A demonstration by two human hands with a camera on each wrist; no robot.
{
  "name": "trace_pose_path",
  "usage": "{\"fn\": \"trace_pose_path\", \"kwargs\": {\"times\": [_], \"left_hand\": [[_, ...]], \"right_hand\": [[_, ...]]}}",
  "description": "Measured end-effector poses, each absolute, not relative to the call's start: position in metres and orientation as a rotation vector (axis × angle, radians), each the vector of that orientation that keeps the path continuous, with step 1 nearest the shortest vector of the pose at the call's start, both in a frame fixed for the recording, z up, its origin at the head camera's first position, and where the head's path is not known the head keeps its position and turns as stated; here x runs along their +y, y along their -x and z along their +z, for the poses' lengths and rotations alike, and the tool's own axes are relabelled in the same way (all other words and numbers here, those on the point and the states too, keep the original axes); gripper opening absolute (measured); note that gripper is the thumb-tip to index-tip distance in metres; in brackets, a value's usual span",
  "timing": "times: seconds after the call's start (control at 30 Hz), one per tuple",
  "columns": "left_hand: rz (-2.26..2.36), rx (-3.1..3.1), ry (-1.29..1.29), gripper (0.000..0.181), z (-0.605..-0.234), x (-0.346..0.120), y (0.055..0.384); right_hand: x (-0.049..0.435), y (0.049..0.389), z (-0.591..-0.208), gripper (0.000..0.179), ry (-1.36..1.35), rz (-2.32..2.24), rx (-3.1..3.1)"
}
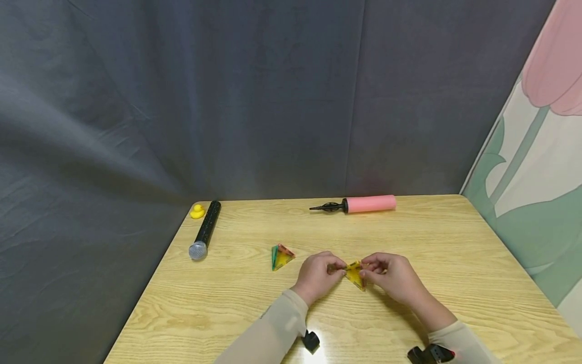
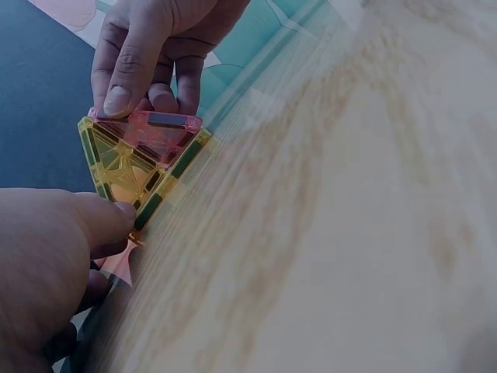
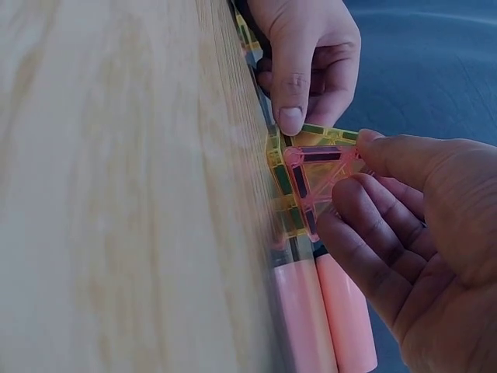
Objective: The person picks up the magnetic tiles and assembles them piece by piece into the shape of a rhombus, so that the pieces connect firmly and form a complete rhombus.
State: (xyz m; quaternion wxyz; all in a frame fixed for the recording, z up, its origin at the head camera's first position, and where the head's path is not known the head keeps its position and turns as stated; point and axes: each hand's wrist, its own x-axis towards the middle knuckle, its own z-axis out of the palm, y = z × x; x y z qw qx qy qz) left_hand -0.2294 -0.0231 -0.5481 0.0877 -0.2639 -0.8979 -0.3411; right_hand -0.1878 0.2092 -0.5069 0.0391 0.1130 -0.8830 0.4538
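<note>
Near the middle of the table, in the head view, both hands meet at a small group of translucent triangular magnetic tiles. My left hand (image 1: 320,275) pinches a yellow triangular tile (image 2: 116,159) near one corner. From the other side, my right hand (image 1: 393,275) pinches a pink triangular tile (image 3: 320,155) at its upper part with thumb and fingers. The yellow and pink tiles meet at an angle, close over the wood surface. Left of the hands stands a small pyramid of green, yellow and red tiles (image 1: 283,258).
A pink hand pump (image 1: 370,203) with a black nozzle lies along the table's back edge. At the back left are a black microphone (image 1: 208,225) with a silver head and a yellow rubber duck (image 1: 197,212). A dark curtain (image 1: 273,101) hangs behind the wooden table (image 1: 204,313).
</note>
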Motion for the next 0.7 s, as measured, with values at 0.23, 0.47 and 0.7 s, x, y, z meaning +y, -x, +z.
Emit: {"fn": "trace_pose_path", "kwargs": {"times": [0.23, 0.47, 0.7], "left_hand": [[-1.010, -2.670, 0.791, 0.010, -0.548, -0.023, 0.230], [-1.011, -2.674, 0.799, 0.010, -0.548, -0.023, 0.230], [-1.014, -2.680, 0.818, 0.010, -0.548, -0.023, 0.230]], "right_hand": [[0.211, 0.188, -0.507, 0.019, -0.365, 1.389, -2.718], [0.217, 0.192, -0.511, 0.021, -0.398, 1.386, -2.722], [0.221, 0.193, -0.513, 0.021, -0.473, 1.355, -2.689]]}}
